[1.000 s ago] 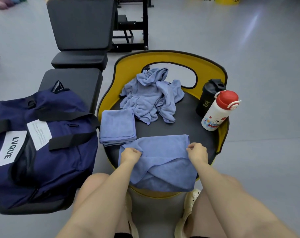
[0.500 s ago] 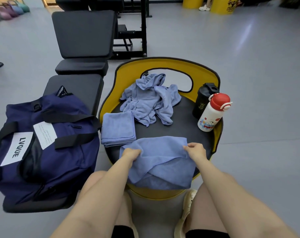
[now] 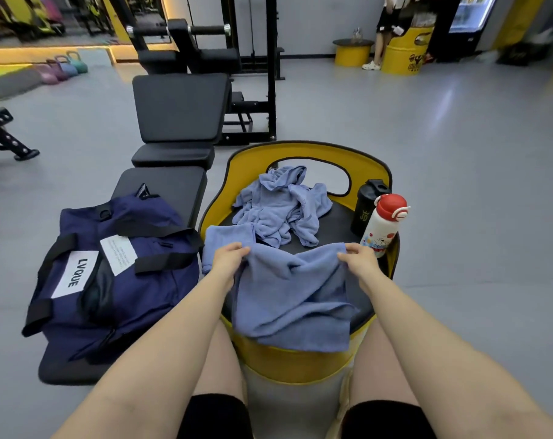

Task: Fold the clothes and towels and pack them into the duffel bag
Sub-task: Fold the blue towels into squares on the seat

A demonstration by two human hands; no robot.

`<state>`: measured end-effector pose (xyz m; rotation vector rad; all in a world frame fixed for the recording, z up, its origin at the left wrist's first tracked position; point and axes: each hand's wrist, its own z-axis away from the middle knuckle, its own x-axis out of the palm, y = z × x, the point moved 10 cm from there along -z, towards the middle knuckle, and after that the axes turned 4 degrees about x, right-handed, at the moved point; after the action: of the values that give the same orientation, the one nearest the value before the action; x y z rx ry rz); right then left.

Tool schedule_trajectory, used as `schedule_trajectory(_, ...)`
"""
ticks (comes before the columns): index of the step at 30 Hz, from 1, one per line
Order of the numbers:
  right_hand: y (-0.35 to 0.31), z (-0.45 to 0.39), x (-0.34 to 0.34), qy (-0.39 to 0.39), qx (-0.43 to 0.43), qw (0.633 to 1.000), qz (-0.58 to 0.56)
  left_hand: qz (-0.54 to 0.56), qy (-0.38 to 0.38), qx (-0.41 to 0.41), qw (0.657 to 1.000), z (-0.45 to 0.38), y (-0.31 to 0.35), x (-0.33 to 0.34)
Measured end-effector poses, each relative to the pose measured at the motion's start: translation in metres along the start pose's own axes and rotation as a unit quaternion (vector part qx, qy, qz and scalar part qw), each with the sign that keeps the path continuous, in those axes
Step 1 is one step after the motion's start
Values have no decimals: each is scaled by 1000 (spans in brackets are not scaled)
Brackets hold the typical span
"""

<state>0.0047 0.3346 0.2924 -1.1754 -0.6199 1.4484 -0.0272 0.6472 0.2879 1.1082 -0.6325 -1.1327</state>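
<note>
A blue towel [image 3: 294,299] hangs from both my hands over the near edge of the yellow stool's black seat [image 3: 329,223]. My left hand [image 3: 229,259] pinches its upper left corner and my right hand [image 3: 359,256] pinches its upper right corner, so the top edge is raised off the seat. A folded blue towel [image 3: 226,239] lies at the seat's left, partly behind my left hand. A crumpled blue garment [image 3: 281,207] is heaped at the back of the seat. The navy duffel bag [image 3: 110,274] rests on a black bench to my left.
A white bottle with a red cap [image 3: 381,226] and a black shaker [image 3: 365,205] stand at the seat's right edge. The stool's yellow backrest [image 3: 310,152] rises behind. Black gym benches [image 3: 177,112] and a rack stand beyond; a person stands far back right.
Both hands have lifted the towel's top edge up off the seat and away from me. The camera has tilted up, showing more of the gym.
</note>
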Motion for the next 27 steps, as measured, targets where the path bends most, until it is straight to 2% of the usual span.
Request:
schedule_trajectory(6,-48,16,-21,20,-56,998,-32,70,-33,12,997,21,40,-2)
schedule_trajectory(14,-79,27,-41,32,5,981,-189,144,-56,70,985,37,97,-12)
schedule_trajectory(18,-107,36,-53,41,-54,977,-202,189,-61,105,975,40,124,-17)
schedule_trajectory(23,-131,40,-75,91,-112,967,-211,170,-40,171,970,38,157,-32)
schedule_trajectory(27,-136,38,-85,107,-115,964,-214,42,4,223,974,35,179,-49)
